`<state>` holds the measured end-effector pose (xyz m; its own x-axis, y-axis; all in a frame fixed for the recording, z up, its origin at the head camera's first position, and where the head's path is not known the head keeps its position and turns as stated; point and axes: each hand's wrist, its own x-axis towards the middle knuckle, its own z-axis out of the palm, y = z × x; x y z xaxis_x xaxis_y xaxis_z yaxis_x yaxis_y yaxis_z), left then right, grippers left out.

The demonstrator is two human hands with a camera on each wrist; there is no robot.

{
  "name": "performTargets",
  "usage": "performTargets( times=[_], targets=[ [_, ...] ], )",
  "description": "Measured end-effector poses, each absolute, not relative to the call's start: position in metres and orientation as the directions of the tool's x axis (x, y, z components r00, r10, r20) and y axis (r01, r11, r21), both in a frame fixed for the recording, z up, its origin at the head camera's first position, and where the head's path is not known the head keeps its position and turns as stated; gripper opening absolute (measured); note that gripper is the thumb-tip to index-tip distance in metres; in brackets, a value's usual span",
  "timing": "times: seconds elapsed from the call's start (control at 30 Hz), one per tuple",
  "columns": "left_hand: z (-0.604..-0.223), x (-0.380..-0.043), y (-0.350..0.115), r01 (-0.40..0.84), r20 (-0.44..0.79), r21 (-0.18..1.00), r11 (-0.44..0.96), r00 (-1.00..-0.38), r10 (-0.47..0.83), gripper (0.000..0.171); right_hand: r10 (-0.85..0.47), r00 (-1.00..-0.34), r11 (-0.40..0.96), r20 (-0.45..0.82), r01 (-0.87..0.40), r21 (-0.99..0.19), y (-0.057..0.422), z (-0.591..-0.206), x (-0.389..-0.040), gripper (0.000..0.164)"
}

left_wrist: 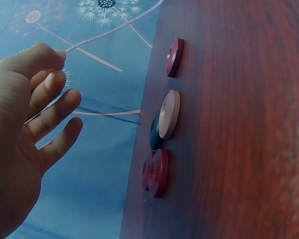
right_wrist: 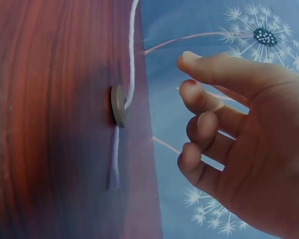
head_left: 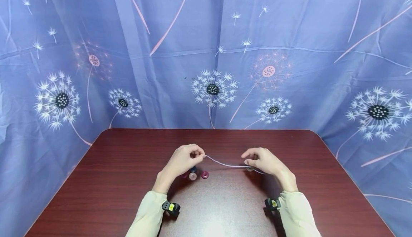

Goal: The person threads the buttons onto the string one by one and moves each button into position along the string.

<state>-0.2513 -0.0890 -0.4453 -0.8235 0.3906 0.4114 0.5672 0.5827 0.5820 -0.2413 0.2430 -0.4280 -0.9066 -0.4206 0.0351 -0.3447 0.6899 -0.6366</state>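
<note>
A thin white cord (head_left: 222, 163) stretches between my two hands, sagging in the middle. My left hand (head_left: 185, 159) pinches one end of it between thumb and forefinger, above the tabletop. The cord passes through a brownish button (right_wrist: 118, 106) on the table, and a short tail comes out its other side. Above that button my right hand (head_left: 265, 161) hovers with loosely bent fingers, holding nothing. Under the left hand lie several loose buttons: a beige button (left_wrist: 170, 115), a dark blue button (left_wrist: 154, 133) partly behind it, and a dark red button (left_wrist: 175, 58) apart from the rest.
More dark red buttons (left_wrist: 160, 173) overlap near the left wrist. The reddish-brown wooden table (head_left: 128, 179) ends at a blue curtain (head_left: 180, 86) printed with dandelions, which also stands along both sides. Bright glare lies on the table's front middle.
</note>
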Motion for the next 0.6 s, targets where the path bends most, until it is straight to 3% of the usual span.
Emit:
performTargets(
  times=[0.27,0.6],
  targets=[
    [-0.445,-0.251,-0.086,0.566,0.411,0.587,0.579,-0.825,0.389,0.004,-0.394,-0.912,0.684,0.110,-0.371,-0.628,0.232,-0.424,-0.238,0.018],
    [-0.447,-0.252,-0.083,0.572,0.415,0.573,0.587,-0.820,0.394,0.006,-0.413,-0.903,0.596,0.120,-0.367,-0.714,0.217,-0.420,-0.236,0.016]
  ],
)
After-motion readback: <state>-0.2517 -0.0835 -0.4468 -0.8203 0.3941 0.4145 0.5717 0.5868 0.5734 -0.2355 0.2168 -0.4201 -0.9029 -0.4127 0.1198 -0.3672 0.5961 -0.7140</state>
